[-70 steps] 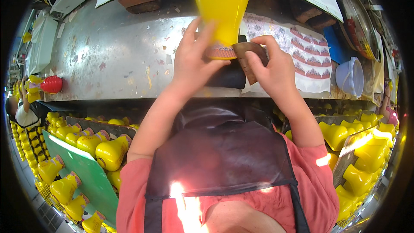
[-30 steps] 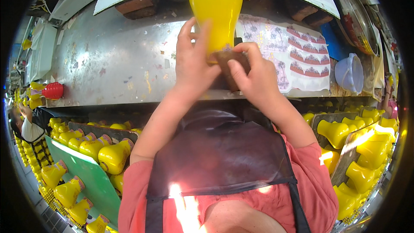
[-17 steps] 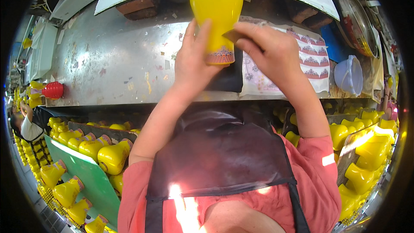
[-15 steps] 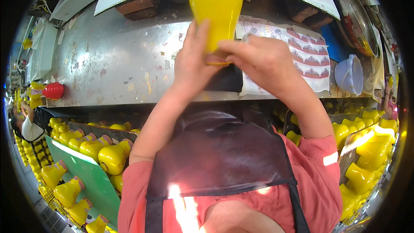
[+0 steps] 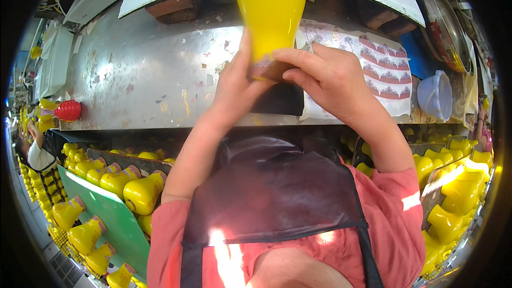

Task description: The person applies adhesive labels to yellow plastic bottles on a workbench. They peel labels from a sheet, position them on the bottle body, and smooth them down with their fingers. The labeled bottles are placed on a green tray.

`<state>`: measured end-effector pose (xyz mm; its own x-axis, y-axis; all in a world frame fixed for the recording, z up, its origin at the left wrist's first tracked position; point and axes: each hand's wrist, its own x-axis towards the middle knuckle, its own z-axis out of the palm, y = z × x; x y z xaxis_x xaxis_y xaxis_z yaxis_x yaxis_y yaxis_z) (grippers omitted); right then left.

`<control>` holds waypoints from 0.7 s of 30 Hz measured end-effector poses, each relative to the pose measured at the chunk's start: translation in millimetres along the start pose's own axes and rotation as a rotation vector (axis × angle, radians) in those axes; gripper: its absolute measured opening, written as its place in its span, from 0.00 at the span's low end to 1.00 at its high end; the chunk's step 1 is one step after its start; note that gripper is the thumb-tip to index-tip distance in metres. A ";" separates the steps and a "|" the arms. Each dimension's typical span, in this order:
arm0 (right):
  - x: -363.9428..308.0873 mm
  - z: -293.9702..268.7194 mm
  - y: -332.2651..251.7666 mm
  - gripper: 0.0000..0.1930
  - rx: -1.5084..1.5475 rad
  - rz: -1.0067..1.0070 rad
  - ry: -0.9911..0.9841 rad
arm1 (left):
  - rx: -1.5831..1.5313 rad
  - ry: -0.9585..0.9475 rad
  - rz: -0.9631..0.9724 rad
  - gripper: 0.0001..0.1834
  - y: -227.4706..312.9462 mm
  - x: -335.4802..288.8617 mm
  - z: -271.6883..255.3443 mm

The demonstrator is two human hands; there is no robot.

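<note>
A glossy yellow vase (image 5: 271, 10) lies lengthwise in front of me, its narrow neck at the far end and its base toward me. Around the base end runs a reddish-brown patterned decal strip (image 5: 262, 65). My left hand (image 5: 234, 82) is wrapped around the left side of that end, its thumb or a finger along the vase wall. From the right, my right hand (image 5: 328, 74) has its index finger on the vase above the strip and its thumb below, closed on the strip's right part. The underside of the vase is hidden.
A sheet of matching printed decals (image 5: 381, 69) lies right of the vase on the metal table (image 5: 144, 74). Farther right stands a pale bucket (image 5: 434, 95). A red ribbed object (image 5: 68, 111) sits at the left edge. Yellow vases (image 5: 143, 192) fill racks on both sides below; another person (image 5: 37, 152) is far left.
My right hand's index finger has straightened along the vase, and its thumb has dropped slightly lower. My left hand stays at the base. The whole view has shifted slightly.
</note>
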<state>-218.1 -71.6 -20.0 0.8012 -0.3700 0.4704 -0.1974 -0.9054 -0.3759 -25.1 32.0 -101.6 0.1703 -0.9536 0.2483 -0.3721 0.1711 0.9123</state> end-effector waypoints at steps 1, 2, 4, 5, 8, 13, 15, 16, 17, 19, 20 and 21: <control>-2.3 -1.1 0.5 0.19 -0.053 0.069 -0.034 | -0.040 -0.005 -0.002 0.54 1.2 0.6 0.3; -2.9 0.1 0.7 0.19 -0.077 0.133 0.024 | -0.080 -0.008 -0.017 0.54 2.8 1.2 0.1; -2.8 -0.1 1.0 0.19 -0.108 0.252 0.132 | -0.157 -0.012 -0.047 0.53 7.6 1.8 -1.4; -2.0 -0.9 1.0 0.19 -0.035 0.230 0.112 | -0.231 -0.015 -0.069 0.52 10.8 1.5 -2.2; 4.4 -3.2 1.2 0.20 0.078 0.103 0.076 | -0.440 -0.023 -0.134 0.48 21.4 0.4 -6.3; 13.4 -2.5 -1.0 0.18 0.276 0.309 0.211 | -0.727 0.053 -0.223 0.42 34.3 -1.4 -9.5; 15.6 2.9 -4.2 0.18 0.338 0.210 0.221 | -0.820 0.058 -0.214 0.38 36.6 -2.9 -8.8; 16.5 6.6 -5.8 0.17 0.358 0.162 0.252 | -0.878 0.064 -0.212 0.36 36.9 -3.6 -8.7; 20.5 10.6 -4.0 0.17 0.343 0.243 0.283 | -0.895 0.053 -0.235 0.34 36.9 -5.1 -8.9; 25.9 16.9 -1.2 0.17 0.313 0.370 0.340 | -0.959 0.037 -0.272 0.32 35.7 -8.0 -9.5; 26.9 18.8 -0.8 0.17 0.347 0.355 0.394 | -0.979 0.043 -0.280 0.31 34.3 -9.0 -9.6; 25.4 19.2 -2.7 0.17 0.372 0.374 0.425 | -0.998 0.049 -0.289 0.30 32.8 -9.9 -9.7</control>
<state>-186.3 -74.5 -22.4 0.4103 -0.7628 0.4998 -0.1496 -0.5969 -0.7882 -30.2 49.4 -71.0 0.1781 -0.9836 -0.0300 0.6094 0.0863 0.7882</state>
